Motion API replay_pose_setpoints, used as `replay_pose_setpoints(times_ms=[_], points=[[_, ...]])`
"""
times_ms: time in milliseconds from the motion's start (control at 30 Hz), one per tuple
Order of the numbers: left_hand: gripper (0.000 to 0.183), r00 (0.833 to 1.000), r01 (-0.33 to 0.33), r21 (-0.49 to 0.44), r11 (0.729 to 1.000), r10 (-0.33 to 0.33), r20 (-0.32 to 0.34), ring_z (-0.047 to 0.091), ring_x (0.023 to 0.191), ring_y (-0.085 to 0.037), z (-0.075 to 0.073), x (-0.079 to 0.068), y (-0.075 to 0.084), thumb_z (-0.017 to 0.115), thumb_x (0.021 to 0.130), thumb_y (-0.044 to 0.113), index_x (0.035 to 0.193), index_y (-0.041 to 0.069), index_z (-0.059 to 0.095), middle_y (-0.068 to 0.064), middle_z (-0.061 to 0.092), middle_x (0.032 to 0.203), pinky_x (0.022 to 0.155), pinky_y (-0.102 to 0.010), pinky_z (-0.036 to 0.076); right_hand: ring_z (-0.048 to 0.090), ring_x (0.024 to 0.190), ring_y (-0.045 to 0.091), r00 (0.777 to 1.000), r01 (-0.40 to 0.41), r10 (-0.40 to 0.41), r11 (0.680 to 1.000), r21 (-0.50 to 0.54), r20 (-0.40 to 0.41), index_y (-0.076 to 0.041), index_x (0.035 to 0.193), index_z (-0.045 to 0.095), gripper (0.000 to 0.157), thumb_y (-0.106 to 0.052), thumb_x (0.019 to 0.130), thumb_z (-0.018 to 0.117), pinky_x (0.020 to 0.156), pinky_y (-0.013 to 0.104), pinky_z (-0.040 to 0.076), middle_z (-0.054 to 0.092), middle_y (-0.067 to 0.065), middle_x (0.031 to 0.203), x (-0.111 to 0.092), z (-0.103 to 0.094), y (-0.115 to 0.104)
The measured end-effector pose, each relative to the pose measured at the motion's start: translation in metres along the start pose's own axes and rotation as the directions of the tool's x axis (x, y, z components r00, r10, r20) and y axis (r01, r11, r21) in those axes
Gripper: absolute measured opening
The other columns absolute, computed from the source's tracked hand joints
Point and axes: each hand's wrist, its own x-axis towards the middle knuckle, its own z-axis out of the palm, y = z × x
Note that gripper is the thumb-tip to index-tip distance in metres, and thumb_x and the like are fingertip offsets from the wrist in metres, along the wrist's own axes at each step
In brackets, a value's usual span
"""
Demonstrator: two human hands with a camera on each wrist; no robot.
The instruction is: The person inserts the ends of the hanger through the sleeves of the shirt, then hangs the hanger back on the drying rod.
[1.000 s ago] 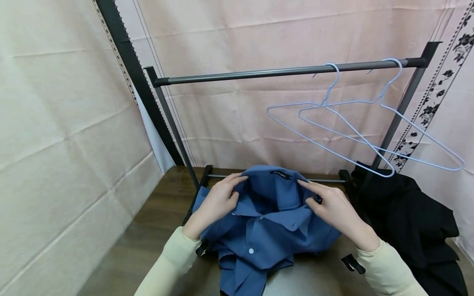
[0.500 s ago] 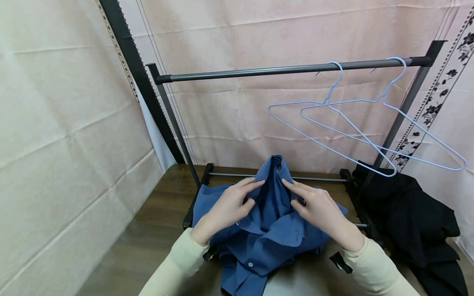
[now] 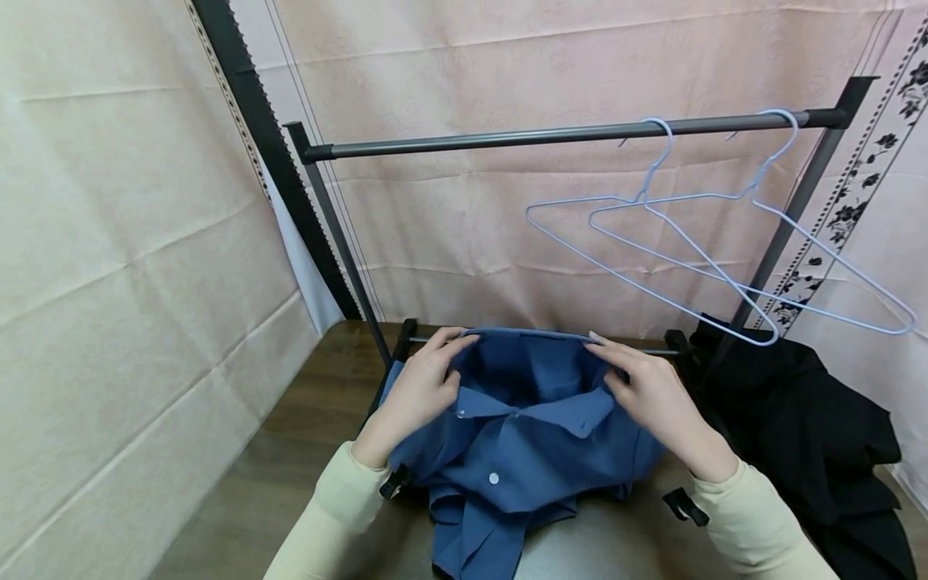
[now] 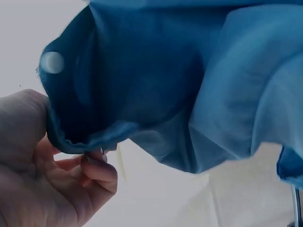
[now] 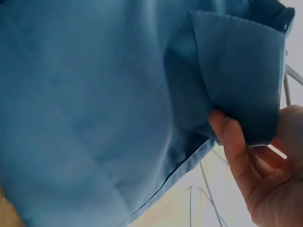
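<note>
A blue button-up shirt [image 3: 540, 471] stands bunched on the table, its neck opening facing up. The left side of its collar is pinched by my left hand [image 3: 420, 387]; in the left wrist view, that hand's fingers [image 4: 100, 174] curl under the collar edge near a white button [image 4: 52, 62]. On the other side my right hand [image 3: 656, 395] holds the collar. The right wrist view shows its fingers [image 5: 234, 142] against the collar flap [image 5: 241, 71]. Between both hands the back collar edge runs nearly straight. Below the neck, the front placket hangs down with a white button [image 3: 494, 478].
Behind the shirt stands a dark metal clothes rack [image 3: 478, 143]. Two light-blue wire hangers [image 3: 656, 161] hang on the right of its bar. Black cloth [image 3: 805, 435] lies at the right on the brown wooden table [image 3: 283, 451]. Pale curtains hang behind and left.
Half a second ago the hands came together and the back collar folded into a peak. Now they have moved apart again, and the collar is stretched out nearly flat between them.
</note>
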Motion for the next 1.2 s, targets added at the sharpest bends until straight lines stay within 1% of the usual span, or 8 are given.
replay_pose_setpoints(times_ms=[100,267,433,600,767,867,1033,1200], points=[[0.056,1.0,-0.006,0.014,1.0,0.006,-0.021,0.038,0.051,-0.006,-0.001,-0.002,0.001,0.053,0.09,-0.012,0.141,0.01,0.059,-0.007,0.052,0.144,0.052,-0.024,0.036,0.022,0.046,-0.003,1.0,-0.001,0.001,1.0,0.016,-0.005,-0.003,0.127,0.07,0.049,0.017,0.083,0.066,0.043,0.021,0.032,0.063,0.012,0.136,-0.003,-0.003,0.003],[0.058,0.999,-0.038,0.046,0.998,0.039,-0.012,0.033,0.048,-0.005,-0.001,-0.005,0.003,0.05,0.089,-0.013,0.141,0.01,0.058,-0.007,0.053,0.143,0.049,-0.023,0.032,0.022,0.044,-0.004,1.0,0.004,-0.003,0.999,0.041,-0.004,-0.004,0.128,0.069,0.051,0.018,0.083,0.066,0.043,0.02,0.032,0.063,0.011,0.136,-0.005,-0.005,0.005],[0.057,0.998,-0.063,-0.018,0.998,0.063,-0.006,0.031,0.046,-0.004,0.001,-0.002,0.002,0.051,0.092,-0.01,0.145,0.007,0.053,-0.004,0.047,0.15,0.05,-0.023,0.033,0.026,0.043,-0.003,1.0,-0.019,0.019,0.998,0.054,0.005,-0.003,0.13,0.067,0.05,0.015,0.084,0.066,0.041,0.022,0.032,0.066,0.015,0.131,-0.002,-0.003,0.005],[0.057,0.997,-0.072,-0.103,0.992,0.071,-0.01,0.027,0.042,-0.004,0.0,-0.001,0.004,0.05,0.093,-0.008,0.149,0.007,0.049,0.0,0.04,0.156,0.048,-0.023,0.034,0.039,0.05,0.002,0.999,-0.046,0.047,0.997,0.061,-0.013,-0.004,0.131,0.067,0.047,0.008,0.086,0.069,0.043,0.023,0.036,0.067,0.018,0.127,-0.002,0.002,0.001],[0.057,0.996,-0.084,-0.118,0.989,0.08,-0.043,0.026,0.041,-0.003,-0.005,0.0,0.008,0.05,0.093,-0.008,0.148,0.005,0.049,0.0,0.04,0.156,0.047,-0.024,0.033,0.06,0.068,0.011,1.0,-0.025,0.025,0.997,0.067,-0.007,-0.009,0.13,0.069,0.044,0.001,0.088,0.074,0.054,0.026,0.048,0.065,0.015,0.131,-0.002,0.006,-0.003],[0.057,0.995,-0.088,-0.126,0.988,0.081,-0.056,0.026,0.041,-0.004,-0.007,0.0,0.011,0.05,0.092,-0.009,0.148,0.004,0.05,-0.001,0.041,0.156,0.046,-0.024,0.033,0.063,0.074,0.012,1.0,0.004,-0.003,0.998,0.065,-0.014,-0.012,0.128,0.07,0.041,-0.004,0.088,0.076,0.058,0.029,0.052,0.065,0.011,0.133,-0.002,0.005,-0.005],[0.057,0.995,-0.084,-0.121,0.989,0.077,-0.058,0.028,0.041,-0.004,-0.009,0.001,0.014,0.05,0.093,-0.008,0.148,0.004,0.049,-0.002,0.04,0.156,0.047,-0.024,0.035,0.063,0.072,0.008,0.997,0.044,-0.041,0.998,0.054,-0.063,-0.013,0.122,0.074,0.036,-0.006,0.088,0.078,0.056,0.025,0.05,0.066,0.009,0.131,-0.002,0.0,-0.007],[0.056,0.998,-0.06,-0.106,0.993,0.057,-0.036,0.028,0.042,-0.005,-0.009,0.001,0.014,0.05,0.093,-0.007,0.148,0.005,0.049,0.0,0.041,0.155,0.048,-0.024,0.035,0.062,0.072,0.005,0.987,0.073,-0.069,0.997,0.028,-0.148,-0.012,0.119,0.075,0.035,-0.003,0.085,0.079,0.058,0.023,0.052,0.071,0.006,0.121,0.0,-0.014,-0.006]])
